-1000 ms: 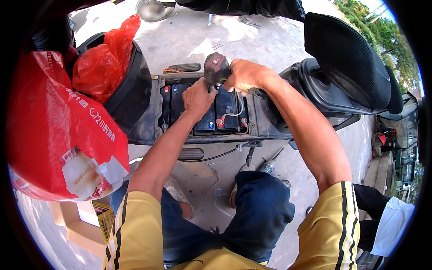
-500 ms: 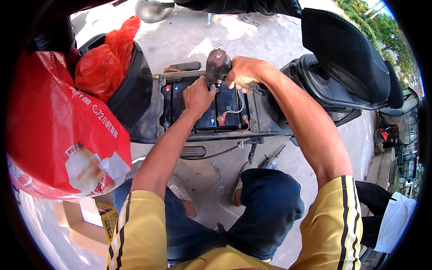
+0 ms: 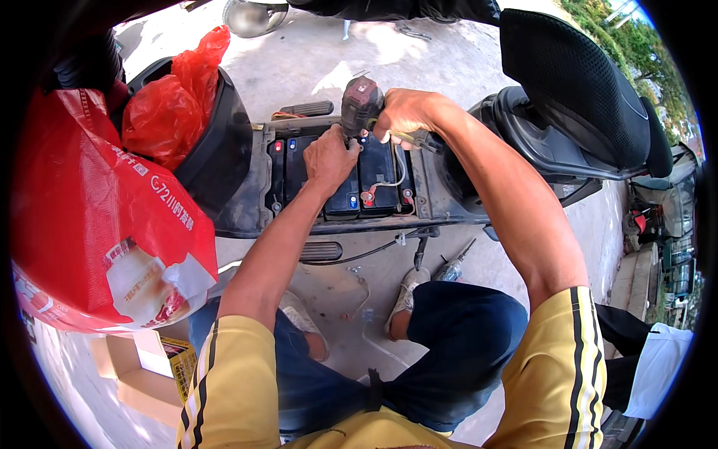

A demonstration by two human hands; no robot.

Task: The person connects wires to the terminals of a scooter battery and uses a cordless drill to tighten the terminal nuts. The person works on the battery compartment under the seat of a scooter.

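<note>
A dark red and black cordless drill (image 3: pixel 360 103) points down over the battery compartment of a scooter, with my right hand (image 3: pixel 407 114) wrapped around its grip. A yellowish handle-like piece (image 3: pixel 407 138) shows below that hand, and its kind is unclear. My left hand (image 3: pixel 329 159) is closed at the drill's nose, its fingertips pressed together; what they pinch is hidden. Under both hands are several black batteries (image 3: pixel 381 196) with red and blue terminal marks. A pale wire (image 3: pixel 402 168) curves across one battery to a terminal near my side.
A large red bag (image 3: pixel 112 217) and a thin red plastic bag (image 3: pixel 176 105) are at the left. The raised black seat (image 3: pixel 576 90) stands at the right. Another tool (image 3: pixel 452 268) lies on the ground near my foot. An open cardboard box (image 3: pixel 142 378) sits lower left.
My right knee has swung outward to the right. Both hands and the drill stay in nearly the same place over the batteries.
</note>
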